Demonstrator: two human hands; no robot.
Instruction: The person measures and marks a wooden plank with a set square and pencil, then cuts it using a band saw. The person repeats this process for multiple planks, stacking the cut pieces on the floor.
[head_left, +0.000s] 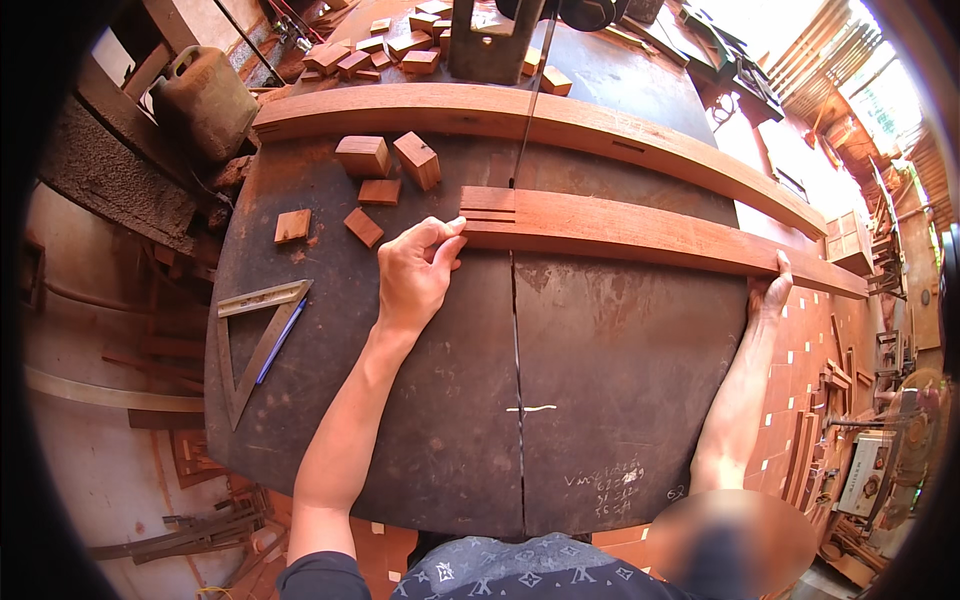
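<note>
A long reddish wooden beam (620, 222) lies across the dark saw table, its right end reaching past the table edge. Two narrow parallel slots run in from its left end. With fingers curled, my left hand (415, 275) grips that end at the near corner. My right hand (770, 290) holds the beam farther right, thumb on top and fingers mostly hidden below. A thin band saw blade (533, 100) comes down to the beam's far edge, close to the inner ends of the slots. Whether it touches the wood, I cannot tell.
Behind lies a second long beam (440, 98) with a small mortise. Several wood blocks (363, 156) sit left of the blade, more at the back. A triangular set square (232, 350) and a blue pen (281, 342) rest on the table (420, 430) at left. A jerrycan (203, 100) stands beyond.
</note>
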